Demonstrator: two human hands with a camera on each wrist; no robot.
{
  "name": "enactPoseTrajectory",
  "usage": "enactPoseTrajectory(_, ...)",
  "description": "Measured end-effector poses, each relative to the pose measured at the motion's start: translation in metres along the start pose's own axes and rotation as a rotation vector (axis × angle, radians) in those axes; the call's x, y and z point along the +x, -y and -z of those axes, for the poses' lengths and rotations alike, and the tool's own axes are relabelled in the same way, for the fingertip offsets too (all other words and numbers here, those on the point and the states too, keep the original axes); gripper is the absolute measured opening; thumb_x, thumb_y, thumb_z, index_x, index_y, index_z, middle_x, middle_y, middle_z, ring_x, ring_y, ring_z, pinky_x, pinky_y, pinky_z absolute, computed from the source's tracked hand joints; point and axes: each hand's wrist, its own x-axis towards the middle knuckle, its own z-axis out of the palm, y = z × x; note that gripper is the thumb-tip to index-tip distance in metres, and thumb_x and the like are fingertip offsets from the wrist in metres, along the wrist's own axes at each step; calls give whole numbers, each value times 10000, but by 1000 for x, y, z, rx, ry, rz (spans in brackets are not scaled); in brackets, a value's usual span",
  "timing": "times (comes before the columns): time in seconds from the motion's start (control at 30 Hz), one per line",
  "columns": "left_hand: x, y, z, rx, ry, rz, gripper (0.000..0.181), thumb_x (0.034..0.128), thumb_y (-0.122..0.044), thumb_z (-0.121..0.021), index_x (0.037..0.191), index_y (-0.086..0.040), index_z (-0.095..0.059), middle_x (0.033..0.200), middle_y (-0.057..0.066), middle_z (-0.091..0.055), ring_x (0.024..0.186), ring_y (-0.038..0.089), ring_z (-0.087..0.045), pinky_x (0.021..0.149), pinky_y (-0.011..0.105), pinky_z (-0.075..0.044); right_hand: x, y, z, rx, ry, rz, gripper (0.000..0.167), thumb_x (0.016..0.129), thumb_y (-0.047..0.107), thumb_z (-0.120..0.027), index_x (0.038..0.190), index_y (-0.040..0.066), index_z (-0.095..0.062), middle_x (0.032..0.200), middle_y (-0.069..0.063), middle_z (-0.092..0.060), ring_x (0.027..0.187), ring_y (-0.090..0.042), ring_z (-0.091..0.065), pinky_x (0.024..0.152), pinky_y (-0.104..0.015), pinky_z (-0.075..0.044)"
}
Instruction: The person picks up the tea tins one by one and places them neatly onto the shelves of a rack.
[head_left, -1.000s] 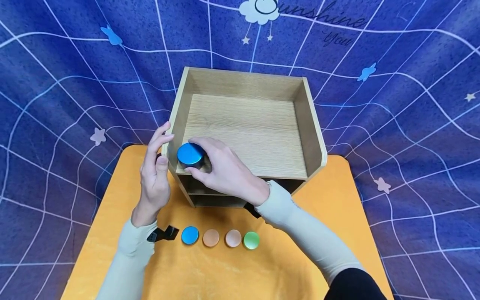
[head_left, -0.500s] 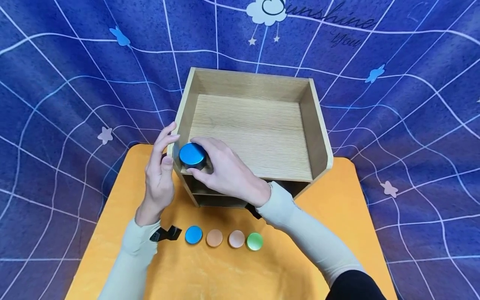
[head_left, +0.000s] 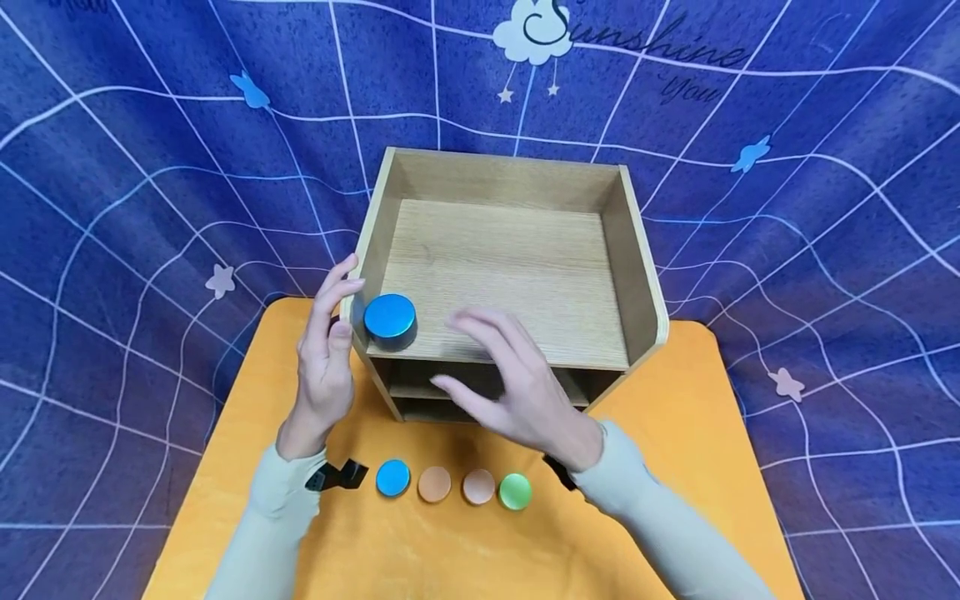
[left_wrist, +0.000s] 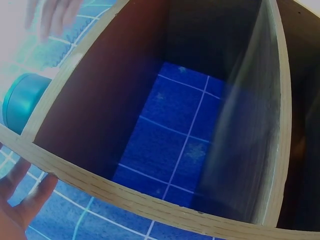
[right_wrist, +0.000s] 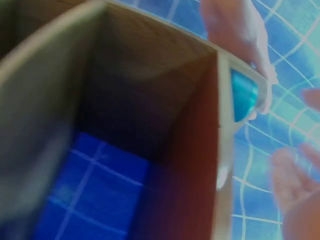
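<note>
A round blue-lidded tin stands on the top board of a small wooden shelf, in its front left corner. My left hand rests against the outer face of the shelf's left side panel, fingers straight. To the right of the tin, my right hand hovers in front of the shelf with thumb and fingers spread and nothing between them. In the left wrist view, the tin sits beside the panel edge, and the left hand's fingers touch the panel.
Lined up on the orange table before the shelf are a blue disc, an orange disc, a pinkish disc and a green disc. A blue grid-patterned cloth surrounds the table. Shelf compartments face the front.
My right hand has let go of the blue-lidded tin and drawn back to the right, its fingers spreading. The tin stays in the corner. My left hand keeps its place on the panel.
</note>
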Motion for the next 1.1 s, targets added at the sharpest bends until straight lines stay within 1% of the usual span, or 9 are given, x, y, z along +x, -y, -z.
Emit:
enactPoseTrajectory(0.13,-3,-1,0,1,1,-1,609,1162,-420,-395,1388,123,-550,1609,234,-488,1537,375,-416,1295,489,-281,-32,6,7,44,-55,157,397,997,191,-774,1260,-89,-677,1234,-203,-687,1129,-334,-677,1009,-396,-571)
enactPoseTrajectory(0.2,-4,-1,0,0,0,-2,600,1164,-407,-393,1385,128,-548,1605,246,-486,1538,375,-414,1296,485,-280,-50,9,9,61,-56,187,337,1000,160,-763,1207,-97,-695,1191,-193,-704,1086,-327,-688,983,-381,-577)
enactPoseTrajectory(0.27,-4,-1,-1,-3,2,0,594,1165,-399,-391,1386,131,-544,1607,249,-482,1541,375,-410,1297,486,-278,-68,11,10,79,-49,173,300,1002,143,-757,1176,-96,-706,1163,-180,-717,1061,-317,-694,971,-367,-576)
enactPoseTrajectory(0.33,-4,-1,-2,0,5,2,591,1167,-396,-388,1389,129,-542,1610,248,-480,1543,372,-408,1298,485,-275,-86,13,11,85,-39,136,274,1010,143,-745,1156,-87,-716,1136,-165,-724,1036,-304,-697,958,-356,-574)
enactPoseTrajectory(0.47,-5,0,-2,10,14,7,591,1165,-407,-385,1399,112,-546,1618,228,-480,1542,354,-414,1297,464,-280,-123,15,11,78,-3,25,282,1040,187,-715,1173,-62,-715,1123,-139,-727,1015,-272,-696,951,-326,-565)
enactPoseTrajectory(0.63,-6,0,-2,20,24,6,574,1164,-405,-387,1415,85,-549,1628,202,-478,1541,354,-417,1296,463,-283,-164,15,8,49,90,-133,314,1048,231,-712,1284,25,-697,1194,-75,-721,1061,-225,-699,966,-302,-560)
enactPoseTrajectory(0.77,-5,0,-1,24,29,4,575,1164,-408,-384,1424,78,-548,1636,191,-471,1541,369,-413,1296,482,-280,-198,7,1,-5,201,-296,434,1017,270,-763,1401,105,-645,1308,-17,-674,1159,-198,-668,971,-348,-575)
enactPoseTrajectory(0.9,-5,1,0,27,27,6,586,1164,-417,-381,1424,82,-545,1639,188,-469,1542,372,-410,1296,481,-282,-232,-4,-11,-70,301,-434,584,952,298,-839,1458,130,-600,1394,-14,-617,1262,-213,-610,1004,-449,-578)
enactPoseTrajectory(1.1,-2,2,1,30,22,-3,593,1163,-421,-380,1427,85,-544,1641,182,-470,1539,383,-411,1294,492,-282,-272,-17,-26,-119,359,-514,704,871,315,-911,1457,76,-602,1440,-37,-602,1332,-246,-579,1067,-524,-547)
